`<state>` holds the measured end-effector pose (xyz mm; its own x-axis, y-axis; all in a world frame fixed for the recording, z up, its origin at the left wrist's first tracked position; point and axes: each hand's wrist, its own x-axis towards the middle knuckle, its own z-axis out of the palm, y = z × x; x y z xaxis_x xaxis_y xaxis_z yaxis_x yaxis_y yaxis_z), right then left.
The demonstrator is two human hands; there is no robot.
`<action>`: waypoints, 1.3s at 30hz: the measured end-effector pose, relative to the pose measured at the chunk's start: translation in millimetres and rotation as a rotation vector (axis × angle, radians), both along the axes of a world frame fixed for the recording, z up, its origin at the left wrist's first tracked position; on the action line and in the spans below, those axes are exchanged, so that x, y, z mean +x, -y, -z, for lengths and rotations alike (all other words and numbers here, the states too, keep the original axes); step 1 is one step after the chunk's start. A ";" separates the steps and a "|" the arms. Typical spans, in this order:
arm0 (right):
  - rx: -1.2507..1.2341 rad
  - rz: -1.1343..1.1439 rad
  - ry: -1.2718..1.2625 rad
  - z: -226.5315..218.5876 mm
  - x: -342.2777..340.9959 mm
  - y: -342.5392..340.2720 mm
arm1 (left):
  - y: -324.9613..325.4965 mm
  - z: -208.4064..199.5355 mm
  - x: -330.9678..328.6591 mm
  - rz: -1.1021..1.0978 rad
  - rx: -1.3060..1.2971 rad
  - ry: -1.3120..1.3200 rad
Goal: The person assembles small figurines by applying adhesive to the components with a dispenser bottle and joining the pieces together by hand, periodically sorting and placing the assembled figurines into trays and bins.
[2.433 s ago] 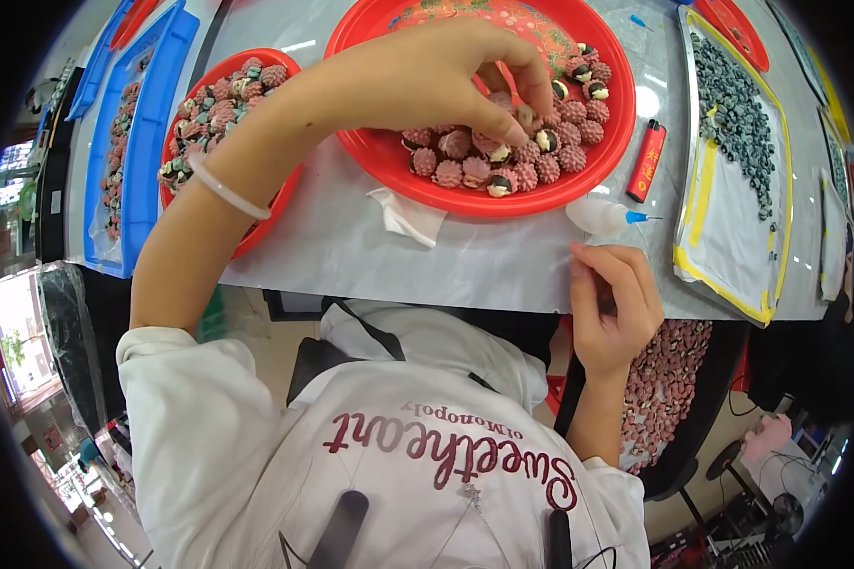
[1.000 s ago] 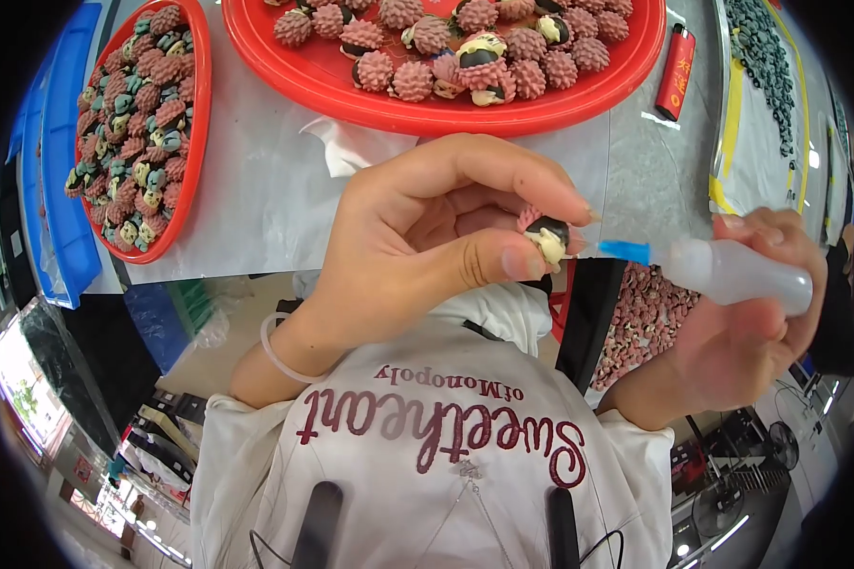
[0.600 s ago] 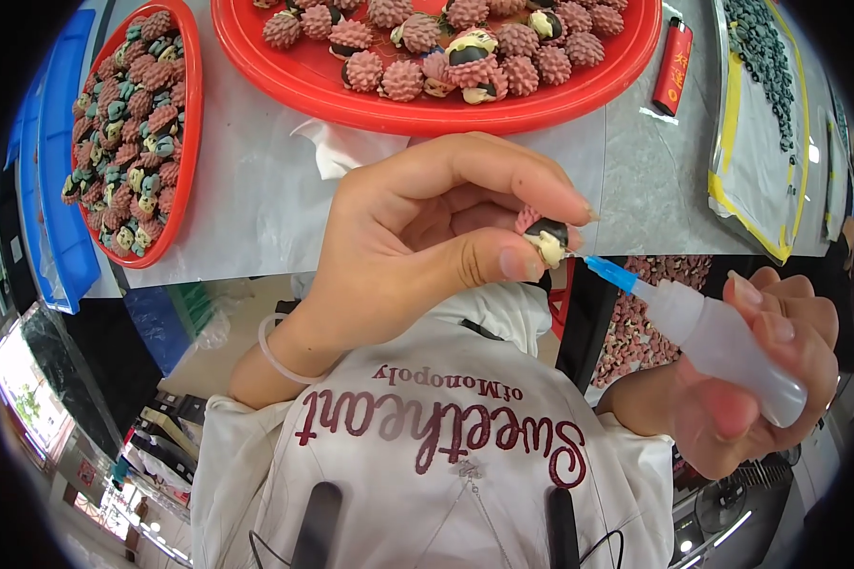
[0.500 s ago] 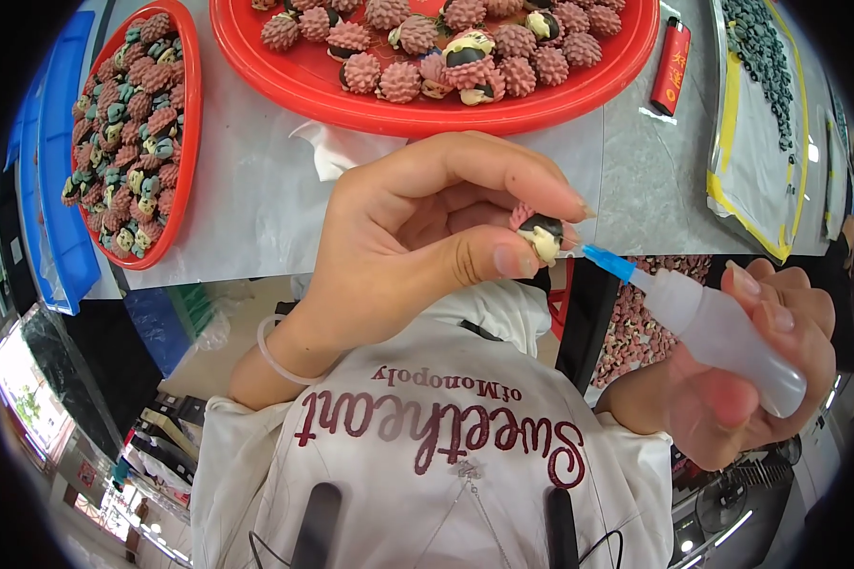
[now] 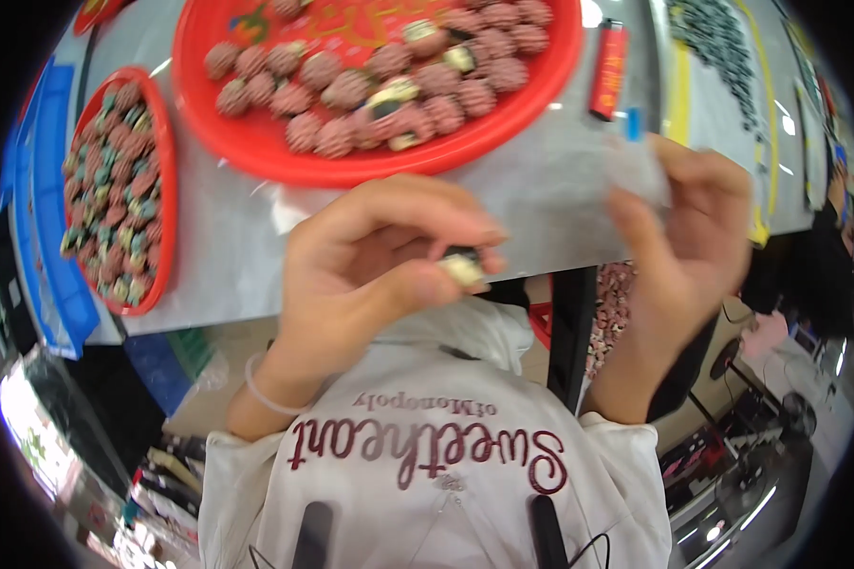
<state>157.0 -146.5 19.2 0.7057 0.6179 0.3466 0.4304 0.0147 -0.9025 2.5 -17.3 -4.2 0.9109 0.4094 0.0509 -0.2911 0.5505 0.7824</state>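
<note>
the big tray [image 5: 351, 178] is smooth, glossy plastic, the lighter [image 5: 609, 71] glossy too. the pieces [image 5: 342, 90] look matt and knobbly, the held piece [image 5: 463, 269] too blurred to judge. the bottle [image 5: 636, 171] is translucent plastic, the surface [image 5: 541, 213] smooth with a faint sheen, the shirt [image 5: 380, 503] matt cloth.

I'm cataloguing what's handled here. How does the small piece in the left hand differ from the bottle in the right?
Colour: the small piece shows black and cream; the bottle looks whitish with a blue tip. Size: the small piece is much smaller than the bottle. Sharpness: the bottle is more blurred than the small piece. Shared: both are held, one in the left hand, one in the right hand.
</note>
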 end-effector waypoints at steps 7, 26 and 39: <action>-0.205 -0.090 0.019 13.1 5.7 -5.7 | 6.1 -6.4 0.4 -0.105 0.095 -0.159; -0.207 0.340 0.055 -19.6 73.1 51.0 | 3.0 -7.5 -0.5 -0.027 0.028 -0.152; 0.171 -0.343 -0.747 -22.6 -11.4 17.7 | 13.1 -14.1 6.5 -0.025 -0.046 -0.112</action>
<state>145.6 -164.2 41.8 0.5696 0.8214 -0.0288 -0.3325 0.1982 -0.9220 9.0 -30.4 9.9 0.8994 0.4315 -0.0702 -0.2171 0.5803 0.7849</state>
